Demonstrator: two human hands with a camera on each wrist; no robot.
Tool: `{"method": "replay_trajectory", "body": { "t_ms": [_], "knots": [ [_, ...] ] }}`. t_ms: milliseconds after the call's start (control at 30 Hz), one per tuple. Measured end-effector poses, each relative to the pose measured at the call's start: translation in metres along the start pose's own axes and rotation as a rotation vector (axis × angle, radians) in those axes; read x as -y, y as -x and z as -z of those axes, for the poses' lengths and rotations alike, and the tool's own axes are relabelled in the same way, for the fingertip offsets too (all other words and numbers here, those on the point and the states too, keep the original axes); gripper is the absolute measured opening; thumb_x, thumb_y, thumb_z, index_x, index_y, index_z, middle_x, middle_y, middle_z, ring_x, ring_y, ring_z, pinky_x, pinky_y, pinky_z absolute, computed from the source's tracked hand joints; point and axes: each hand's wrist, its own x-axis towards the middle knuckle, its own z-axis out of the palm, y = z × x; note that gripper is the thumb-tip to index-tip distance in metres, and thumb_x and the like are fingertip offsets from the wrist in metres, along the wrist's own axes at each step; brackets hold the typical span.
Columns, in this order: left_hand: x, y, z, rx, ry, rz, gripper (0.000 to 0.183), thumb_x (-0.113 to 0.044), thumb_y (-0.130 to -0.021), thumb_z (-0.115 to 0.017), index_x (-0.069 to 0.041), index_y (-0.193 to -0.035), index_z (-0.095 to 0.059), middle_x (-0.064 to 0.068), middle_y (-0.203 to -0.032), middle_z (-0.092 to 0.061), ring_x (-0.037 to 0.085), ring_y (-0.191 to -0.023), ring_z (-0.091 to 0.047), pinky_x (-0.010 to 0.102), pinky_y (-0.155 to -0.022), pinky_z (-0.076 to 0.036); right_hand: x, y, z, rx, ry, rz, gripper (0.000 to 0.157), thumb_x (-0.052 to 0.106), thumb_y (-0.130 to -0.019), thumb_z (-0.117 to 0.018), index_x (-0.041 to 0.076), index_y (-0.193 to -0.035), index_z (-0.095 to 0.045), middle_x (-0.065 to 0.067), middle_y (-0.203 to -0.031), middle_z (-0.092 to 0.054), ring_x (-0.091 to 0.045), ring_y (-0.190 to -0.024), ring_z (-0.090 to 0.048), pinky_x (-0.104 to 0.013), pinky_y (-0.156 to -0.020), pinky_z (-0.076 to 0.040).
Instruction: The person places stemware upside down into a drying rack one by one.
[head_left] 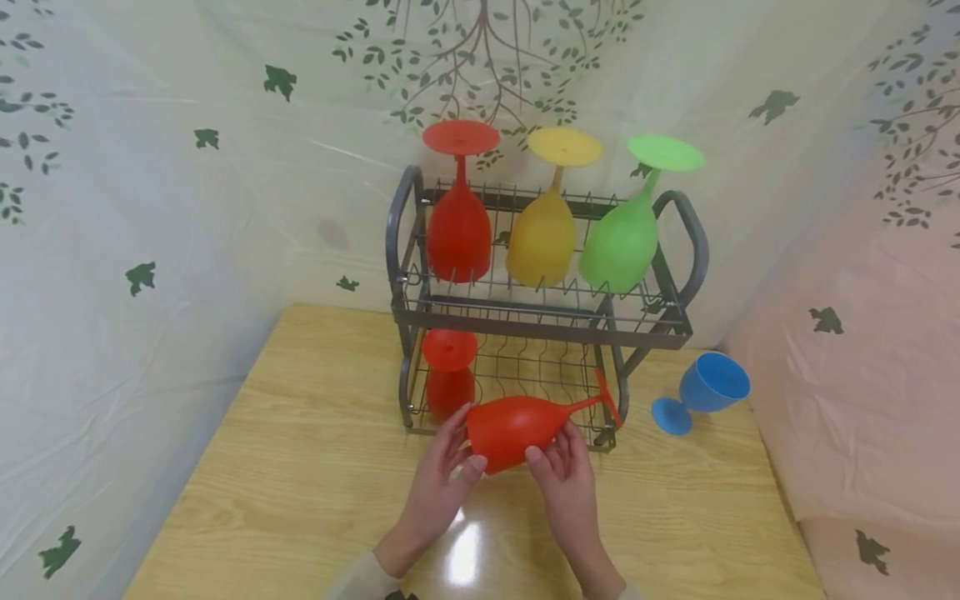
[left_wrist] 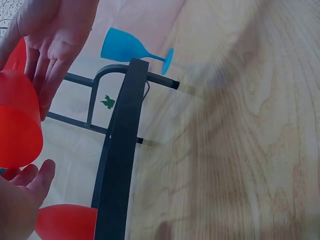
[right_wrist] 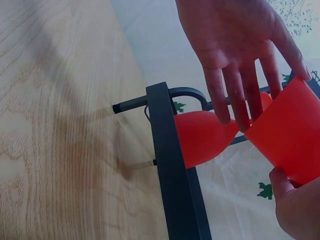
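Observation:
A red plastic goblet [head_left: 513, 429] lies sideways between both hands, over the front of the rack's lower shelf, its rim to the left and its foot to the right. My left hand [head_left: 438, 487] holds it at the rim end, thumb in front and fingers behind. Around the bowl near the stem, my right hand [head_left: 567, 490] grips it with the thumb on the near side. The right wrist view shows the left hand [right_wrist: 240, 55] with long fingers at the rim. Another red goblet [head_left: 450, 392] stands upside down at the lower shelf's left end.
The dark two-tier wire rack [head_left: 540, 327] stands against the patterned backdrop. Its top shelf carries upside-down goblets: red [head_left: 459, 233], yellow [head_left: 542, 242] and green [head_left: 621, 243]. A blue goblet [head_left: 712, 383] is on the wooden table [head_left: 300, 467], right of the rack.

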Motion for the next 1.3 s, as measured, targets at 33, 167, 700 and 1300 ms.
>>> {"method": "replay_trajectory", "body": {
  "t_ms": [33,167,700,1300],
  "knots": [
    [0.0,0.0,0.0,0.001,-0.009,0.005,0.068,-0.009,-0.1,-0.066,-0.021,-0.161,-0.036,0.01,-0.16,-0.044,0.033,-0.136,-0.056,0.038,-0.103,-0.054,-0.001,-0.001,0.0,0.0,0.001,0.002,0.068,0.007,-0.098,-0.07,0.001,-0.155,-0.034,-0.016,-0.156,-0.046,-0.033,-0.141,-0.049,-0.025,-0.101,-0.052],
    [0.003,0.002,0.001,0.014,-0.055,0.015,0.071,-0.011,-0.101,-0.065,-0.023,-0.163,-0.031,0.009,-0.162,-0.042,0.029,-0.139,-0.053,0.042,-0.106,-0.052,-0.005,-0.005,0.002,0.012,-0.003,0.023,0.069,0.004,-0.098,-0.068,-0.004,-0.155,-0.031,-0.021,-0.158,-0.042,-0.04,-0.142,-0.046,-0.025,-0.102,-0.051],
    [0.019,0.013,0.028,0.116,-0.75,-0.195,0.065,-0.031,-0.099,-0.061,-0.001,-0.154,-0.044,0.018,-0.16,-0.042,0.042,-0.148,-0.037,0.063,-0.117,-0.034,-0.021,-0.028,0.01,0.006,-0.005,0.078,0.074,-0.001,-0.093,-0.073,0.0,-0.155,-0.032,-0.014,-0.153,-0.046,-0.032,-0.143,-0.046,-0.022,-0.106,-0.047],
    [0.043,0.023,0.051,0.175,-1.226,-0.134,0.073,-0.049,-0.099,-0.06,0.001,-0.151,-0.049,0.019,-0.164,-0.035,0.042,-0.151,-0.031,0.072,-0.118,-0.022,-0.029,-0.066,0.009,0.048,0.318,0.329,0.079,0.01,-0.089,-0.082,0.002,-0.155,-0.038,-0.015,-0.153,-0.05,-0.034,-0.138,-0.053,-0.034,-0.112,-0.044]
  ]
}}
